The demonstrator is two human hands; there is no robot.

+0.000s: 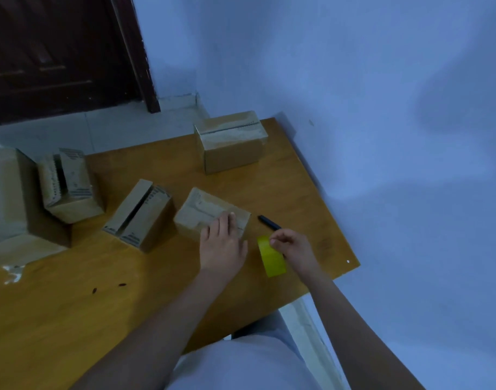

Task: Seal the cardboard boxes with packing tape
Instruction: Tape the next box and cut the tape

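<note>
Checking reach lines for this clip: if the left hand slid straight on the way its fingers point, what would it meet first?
The left hand already rests on the small box; beyond it the line seems to lead to the taped box, though depth is unclear.

Left hand (223,243) lay flat, fingers straight and extended forward, right hand (293,246) curled with fingertips pinched together, both forearms bare and outstretched
</note>
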